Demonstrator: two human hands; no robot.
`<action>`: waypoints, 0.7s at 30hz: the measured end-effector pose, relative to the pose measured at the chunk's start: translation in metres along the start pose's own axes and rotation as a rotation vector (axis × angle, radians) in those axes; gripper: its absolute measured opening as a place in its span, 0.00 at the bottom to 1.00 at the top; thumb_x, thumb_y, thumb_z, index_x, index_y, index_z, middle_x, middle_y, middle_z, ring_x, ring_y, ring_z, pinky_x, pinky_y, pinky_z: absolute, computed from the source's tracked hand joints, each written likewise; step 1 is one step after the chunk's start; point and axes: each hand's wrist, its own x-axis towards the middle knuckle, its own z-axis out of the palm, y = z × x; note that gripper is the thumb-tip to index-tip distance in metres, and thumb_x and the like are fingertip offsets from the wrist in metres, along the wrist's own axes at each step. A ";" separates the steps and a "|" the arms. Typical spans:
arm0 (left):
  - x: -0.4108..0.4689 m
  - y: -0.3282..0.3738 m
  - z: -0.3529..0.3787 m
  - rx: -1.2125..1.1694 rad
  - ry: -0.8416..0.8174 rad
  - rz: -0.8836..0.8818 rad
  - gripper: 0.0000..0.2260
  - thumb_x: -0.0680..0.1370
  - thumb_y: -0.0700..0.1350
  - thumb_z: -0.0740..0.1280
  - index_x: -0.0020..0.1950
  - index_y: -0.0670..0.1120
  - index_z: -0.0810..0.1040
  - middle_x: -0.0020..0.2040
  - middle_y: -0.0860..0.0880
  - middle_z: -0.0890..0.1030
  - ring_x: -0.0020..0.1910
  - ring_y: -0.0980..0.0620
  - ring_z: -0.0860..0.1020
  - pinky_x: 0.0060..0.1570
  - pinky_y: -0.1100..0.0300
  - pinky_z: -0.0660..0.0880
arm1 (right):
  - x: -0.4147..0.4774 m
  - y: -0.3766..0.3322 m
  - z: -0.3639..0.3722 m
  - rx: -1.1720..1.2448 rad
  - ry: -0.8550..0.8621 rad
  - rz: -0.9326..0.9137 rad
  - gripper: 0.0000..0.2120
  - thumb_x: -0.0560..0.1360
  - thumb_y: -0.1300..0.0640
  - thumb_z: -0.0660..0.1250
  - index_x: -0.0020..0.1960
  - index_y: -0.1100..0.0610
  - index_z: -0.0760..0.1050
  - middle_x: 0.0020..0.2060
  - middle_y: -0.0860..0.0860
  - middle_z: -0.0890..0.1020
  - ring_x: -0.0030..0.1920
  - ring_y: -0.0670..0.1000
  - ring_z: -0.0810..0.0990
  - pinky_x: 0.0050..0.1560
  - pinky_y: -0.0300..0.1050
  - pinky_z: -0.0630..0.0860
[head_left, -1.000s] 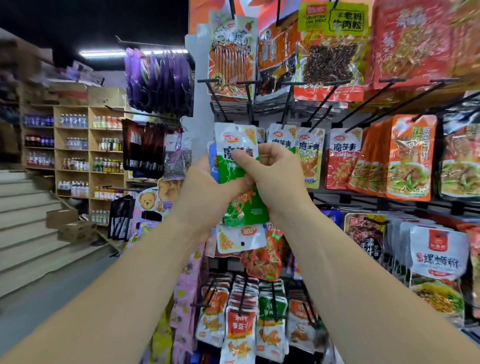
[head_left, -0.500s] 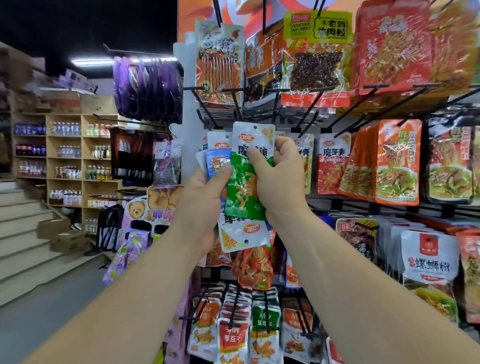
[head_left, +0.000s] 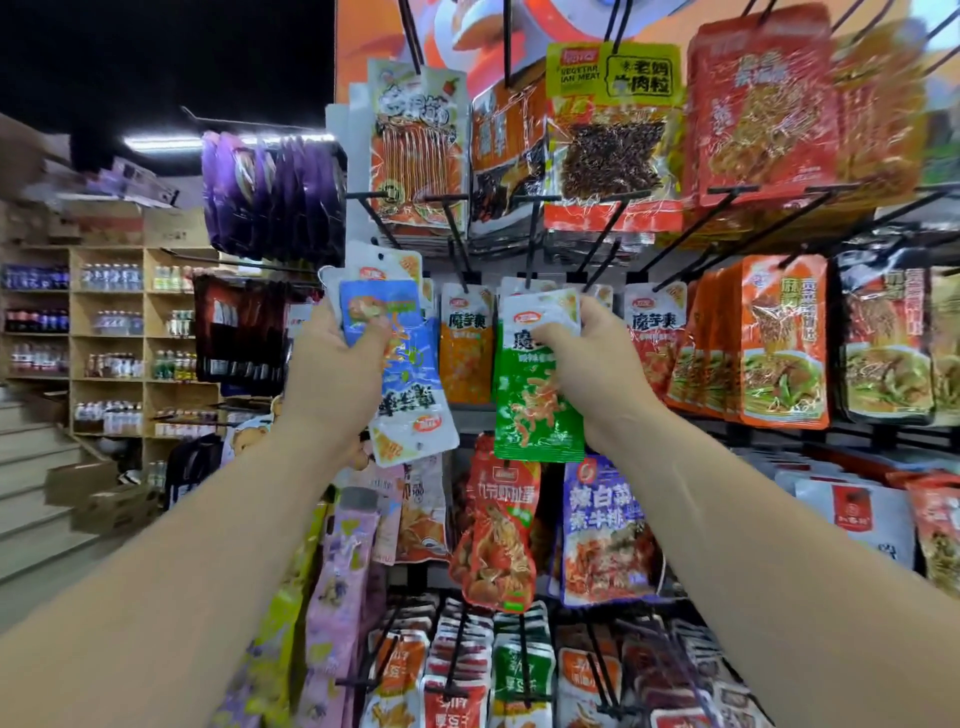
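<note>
Since a second ago your hands have drawn apart: they were bunched together over one fan of packets, and now each carries its own share. Your left hand (head_left: 332, 374) grips a small stack of blue packets (head_left: 410, 374), thumb pressed across the front and fingers curled behind, held up at the left edge of the middle row of the rack (head_left: 358, 228). Your right hand (head_left: 592, 358) pinches the green packet (head_left: 535, 410) near its top, its white header lifted to just below a black peg (head_left: 532, 244) where like packets already hang; whether the hole has caught the peg cannot be told from here. As I judge it, singling out one packet is done, hanging it is under way, and the blue stack is left to place afterwards. Your green packet sits between an orange packet (head_left: 466, 353) on its left and red packets (head_left: 655, 343) on its right. Snack bags crowd the pegs above and below. Purple bags (head_left: 270, 192) hang at the rack's left end, and beyond them wooden shelves (head_left: 72, 332) hold bottles (head_left: 111, 277), with steps (head_left: 31, 493) and cardboard boxes (head_left: 98, 499) near the floor, under a strip light (head_left: 171, 140).
</note>
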 end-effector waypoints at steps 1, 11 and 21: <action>0.002 -0.003 -0.001 -0.007 -0.003 0.012 0.06 0.83 0.45 0.68 0.59 0.51 0.79 0.57 0.41 0.85 0.56 0.35 0.84 0.52 0.28 0.80 | 0.004 -0.001 -0.002 -0.032 0.019 -0.001 0.23 0.81 0.50 0.65 0.74 0.57 0.71 0.63 0.54 0.81 0.53 0.57 0.81 0.43 0.52 0.76; 0.002 -0.021 -0.008 -0.065 -0.045 -0.062 0.06 0.85 0.38 0.64 0.57 0.47 0.77 0.52 0.43 0.86 0.48 0.44 0.87 0.43 0.44 0.85 | 0.043 -0.014 -0.004 -0.257 0.177 -0.192 0.22 0.83 0.54 0.65 0.32 0.56 0.65 0.26 0.51 0.63 0.30 0.52 0.61 0.34 0.45 0.60; 0.005 -0.025 -0.012 -0.029 -0.078 -0.065 0.06 0.85 0.39 0.64 0.55 0.50 0.78 0.50 0.48 0.87 0.47 0.48 0.87 0.40 0.52 0.85 | 0.049 -0.006 0.008 -0.291 0.227 -0.389 0.23 0.83 0.53 0.63 0.32 0.54 0.59 0.27 0.48 0.62 0.30 0.48 0.60 0.34 0.47 0.58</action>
